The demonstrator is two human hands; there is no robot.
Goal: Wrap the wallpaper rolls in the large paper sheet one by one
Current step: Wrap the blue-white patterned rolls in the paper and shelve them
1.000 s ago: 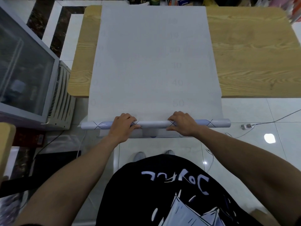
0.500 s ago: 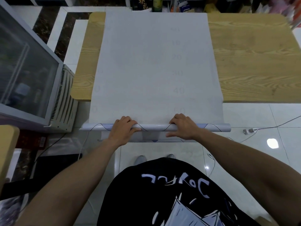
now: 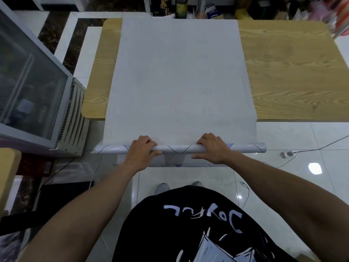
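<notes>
A large pale grey paper sheet (image 3: 179, 82) with faint numbers lies lengthwise over the wooden table (image 3: 292, 76) and hangs past its near edge. At the sheet's near end lies a long white wallpaper roll (image 3: 177, 148) with thin blue curved lines, held level in the air in front of the table. My left hand (image 3: 141, 152) grips the roll left of centre, fingers over the top and thumb underneath. My right hand (image 3: 213, 148) grips it right of centre the same way. A loose flap of paper (image 3: 175, 160) hangs below the roll between my hands.
A glass-fronted cabinet (image 3: 32, 87) stands at the left, close to the table's corner. A power plug and cable (image 3: 287, 154) lie on the white tiled floor at the right. Bottles and boxes (image 3: 181, 6) crowd the far side. My shoes (image 3: 162, 188) show below the roll.
The view has tilted a little, so the table and sheet sit lower in frame. The roll has turned slightly under my fingers; both hands keep their grip in the same places.
</notes>
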